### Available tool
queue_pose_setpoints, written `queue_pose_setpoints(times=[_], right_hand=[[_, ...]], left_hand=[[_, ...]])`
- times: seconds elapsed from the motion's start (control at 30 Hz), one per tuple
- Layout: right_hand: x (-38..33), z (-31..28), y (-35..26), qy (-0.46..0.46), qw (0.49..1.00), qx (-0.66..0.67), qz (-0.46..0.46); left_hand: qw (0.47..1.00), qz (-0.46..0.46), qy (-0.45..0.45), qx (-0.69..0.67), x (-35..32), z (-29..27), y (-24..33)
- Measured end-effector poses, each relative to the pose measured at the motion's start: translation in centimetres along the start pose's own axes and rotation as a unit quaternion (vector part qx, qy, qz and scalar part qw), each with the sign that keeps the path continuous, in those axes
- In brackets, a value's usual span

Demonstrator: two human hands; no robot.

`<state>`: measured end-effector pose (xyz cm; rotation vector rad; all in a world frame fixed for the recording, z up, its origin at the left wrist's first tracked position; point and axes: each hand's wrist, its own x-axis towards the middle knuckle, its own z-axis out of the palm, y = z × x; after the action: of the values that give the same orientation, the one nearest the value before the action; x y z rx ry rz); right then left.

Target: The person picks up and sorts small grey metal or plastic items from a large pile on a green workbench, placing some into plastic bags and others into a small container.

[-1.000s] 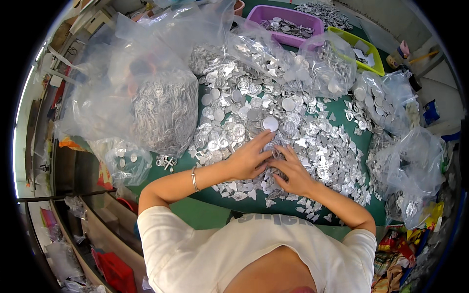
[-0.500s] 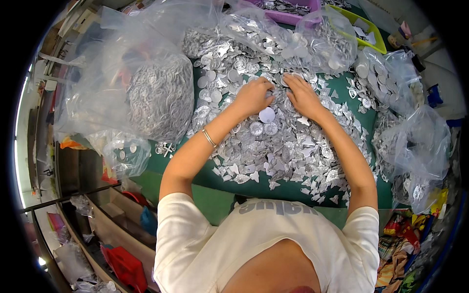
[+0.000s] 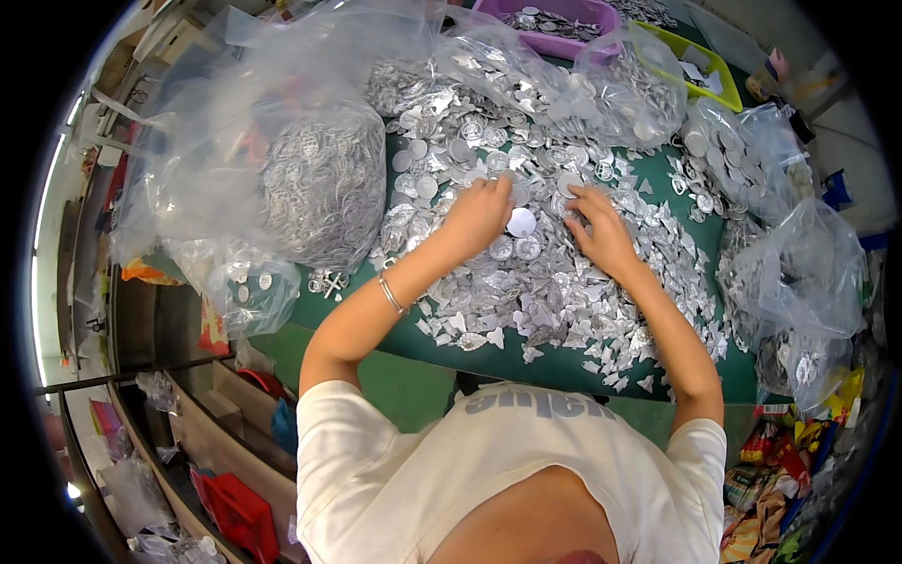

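A wide heap of small silver metal pieces (image 3: 536, 301), many of them flat, pointed shapes, covers the green table in front of me. My left hand (image 3: 477, 218), with a bangle (image 3: 391, 293) on its wrist, rests at the heap's far middle. Its fingers are curled together, and what they pinch is hidden. Beside its fingertips lies a plain pale disc (image 3: 520, 222), with patterned round pieces (image 3: 528, 248) just nearer to me. My right hand (image 3: 601, 233) hovers or rests over the pieces, thumb and fingers apart. Another round disc (image 3: 568, 182) lies at its fingertips.
A large clear bag (image 3: 319, 193) packed with metal pieces stands at the left. More filled bags (image 3: 631, 94) line the back, with others (image 3: 799, 282) at the right. A purple bin (image 3: 554, 42) and a yellow-green tray (image 3: 723, 80) sit at the far edge. Drawers (image 3: 216, 432) are lower left.
Both hands have drawn back toward me over the heap and are wider apart. The right fingers, stretched forward before, are now bent with the thumb apart. The view has shifted slightly.
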<state>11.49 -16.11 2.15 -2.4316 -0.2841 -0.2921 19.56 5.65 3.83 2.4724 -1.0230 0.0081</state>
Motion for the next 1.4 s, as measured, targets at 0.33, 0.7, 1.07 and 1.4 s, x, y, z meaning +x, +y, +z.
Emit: queue_pose_setpoints(times=[0.33,0.7,1.07,1.4], right_hand=[[-2.8,0.5,-3.0,0.056,0.993,-0.099,0.011],[-3.0,1.6,-5.4,0.108,0.984,-0.093,-0.105],[-5.7,3.2,-8.4,0.113,0.779,0.53,0.315],[-11.6,-1.6,-6.1,-0.008,0.881,0.418,0.22]], left_hand=[[0.993,0.055,0.077,-0.076,-7.5,-1.0,2.9],[0.476,-0.301,0.092,-0.821,-10.0,0.0,3.0],[0.546,-0.275,-0.027,-0.791,-10.4,0.9,7.9],[0.71,-0.222,-0.035,-0.667,-9.4,4.1,13.5]])
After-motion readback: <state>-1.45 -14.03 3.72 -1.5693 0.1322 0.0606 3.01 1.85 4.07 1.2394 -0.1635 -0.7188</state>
